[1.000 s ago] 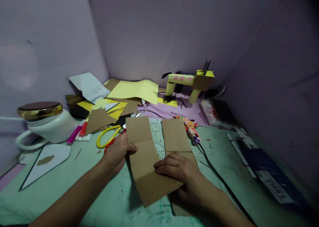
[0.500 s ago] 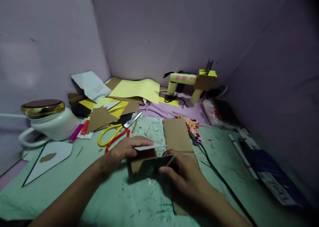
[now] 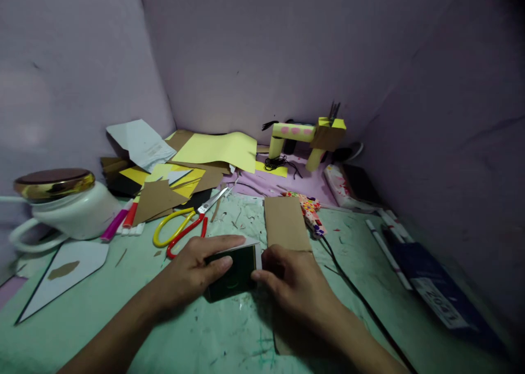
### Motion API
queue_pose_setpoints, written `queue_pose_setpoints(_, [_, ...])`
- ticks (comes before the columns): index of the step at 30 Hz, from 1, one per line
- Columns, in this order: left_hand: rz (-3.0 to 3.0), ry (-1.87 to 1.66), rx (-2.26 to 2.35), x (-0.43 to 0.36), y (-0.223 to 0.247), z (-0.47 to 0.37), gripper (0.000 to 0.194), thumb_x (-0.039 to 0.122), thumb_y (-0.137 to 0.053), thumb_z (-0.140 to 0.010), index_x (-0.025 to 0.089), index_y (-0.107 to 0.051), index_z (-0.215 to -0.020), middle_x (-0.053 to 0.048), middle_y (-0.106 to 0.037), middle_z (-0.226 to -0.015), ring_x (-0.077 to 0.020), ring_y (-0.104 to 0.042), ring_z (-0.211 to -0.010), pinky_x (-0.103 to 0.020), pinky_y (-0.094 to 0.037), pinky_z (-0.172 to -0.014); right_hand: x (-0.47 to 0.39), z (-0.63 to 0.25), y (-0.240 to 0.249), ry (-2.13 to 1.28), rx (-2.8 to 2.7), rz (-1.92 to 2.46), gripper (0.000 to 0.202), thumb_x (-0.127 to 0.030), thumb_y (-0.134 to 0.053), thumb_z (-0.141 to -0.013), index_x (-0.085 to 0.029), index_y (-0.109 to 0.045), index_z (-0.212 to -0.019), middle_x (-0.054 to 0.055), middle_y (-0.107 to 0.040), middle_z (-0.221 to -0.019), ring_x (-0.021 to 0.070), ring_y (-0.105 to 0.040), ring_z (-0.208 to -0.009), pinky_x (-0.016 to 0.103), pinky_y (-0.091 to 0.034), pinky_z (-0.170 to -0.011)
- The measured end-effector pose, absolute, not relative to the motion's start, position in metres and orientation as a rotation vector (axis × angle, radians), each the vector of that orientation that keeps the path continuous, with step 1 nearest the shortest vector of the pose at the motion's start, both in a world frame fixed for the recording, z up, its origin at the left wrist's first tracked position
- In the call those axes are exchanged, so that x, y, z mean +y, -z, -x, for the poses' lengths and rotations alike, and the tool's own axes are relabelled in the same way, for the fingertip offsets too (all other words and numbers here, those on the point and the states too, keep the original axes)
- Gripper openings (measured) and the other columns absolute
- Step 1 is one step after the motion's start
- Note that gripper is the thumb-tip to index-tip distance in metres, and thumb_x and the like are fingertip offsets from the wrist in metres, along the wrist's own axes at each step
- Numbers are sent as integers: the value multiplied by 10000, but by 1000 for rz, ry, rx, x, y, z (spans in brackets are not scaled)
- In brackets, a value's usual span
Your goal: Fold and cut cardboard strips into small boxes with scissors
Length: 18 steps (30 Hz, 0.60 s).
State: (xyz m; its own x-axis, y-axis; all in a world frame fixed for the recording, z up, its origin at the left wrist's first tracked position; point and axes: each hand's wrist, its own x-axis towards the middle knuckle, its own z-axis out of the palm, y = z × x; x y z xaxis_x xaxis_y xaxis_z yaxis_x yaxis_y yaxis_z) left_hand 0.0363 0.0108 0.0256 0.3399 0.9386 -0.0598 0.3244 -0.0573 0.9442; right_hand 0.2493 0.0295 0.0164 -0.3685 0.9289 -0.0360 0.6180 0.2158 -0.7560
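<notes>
Left hand [image 3: 192, 264] grips one folded cardboard piece [image 3: 237, 284], boxy, smooth and dark green in front, over the speckled green cloth [image 3: 172, 338]; right hand [image 3: 293, 281] curls at its right edge, grip unclear. One flat, creased brown strip [image 3: 287, 221] lies partly beneath that hand; one pair of loop-handled scissors [image 3: 201, 216] lies beyond.

the left hand [image 3: 205, 262] holds the dark folded card [image 3: 240, 278], with its thumb on the front. the right hand [image 3: 260, 264] touches the card's right end. red and yellow scissors [image 3: 200, 209] lie behind the card, to its left. right of the card is a brown strip [image 3: 288, 223]. a white cup [image 3: 84, 212] sits far left of it.
</notes>
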Motion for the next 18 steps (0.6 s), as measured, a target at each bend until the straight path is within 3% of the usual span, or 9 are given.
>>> queue_pose_setpoints(3, [-1544, -774, 1241, 16, -31, -35, 380, 422, -490, -849, 223, -635, -1139, -78, -651, -1163, -248, -597, -1015, -390, -455, -872, 37, -280, -26, -858, -1791, 1569, 189, -365, -570, -761, -209, -639, -843, 34, -685, -756, 179, -612, -659, 284, -428, -595])
queue_pose_setpoints(7, [-1748, -807, 1417, 33, -40, -33, 411, 433, -442, -846, 192, -667, -1092, -74, -717, -1000, -251, -634, -877, -368, -482, -768, 39, -319, -27, -637, -1694, 1823, 271, -453, -541, -741, -204, -638, -787, 48, -689, -738, 207, -614, -648, 306, -414, -586])
queue_pose_setpoints(15, [-1969, -776, 1915, 66, -49, -34, 342, 413, -454, -815, 206, -659, -995, -36, -700, -939, -233, -612, -832, -316, -455, -740, 27, -307, -8, -682, -1827, 2039, 321, -419, -592, -720, -220, -616, -971, 58, -697, -767, 264, -627, -717, 336, -391, -592])
queue_pose_setpoints(18, [-1855, -876, 2127, 75, -65, -29, 389, 426, -407, -859, 181, -611, -1082, -54, -652, -1033, -247, -565, -946, -336, -410, -805, 29, -305, -7, -753, -1803, 2013, 360, -408, -620, -692, -220, -607, -998, 57, -689, -750, 272, -624, -713, 346, -392, -592])
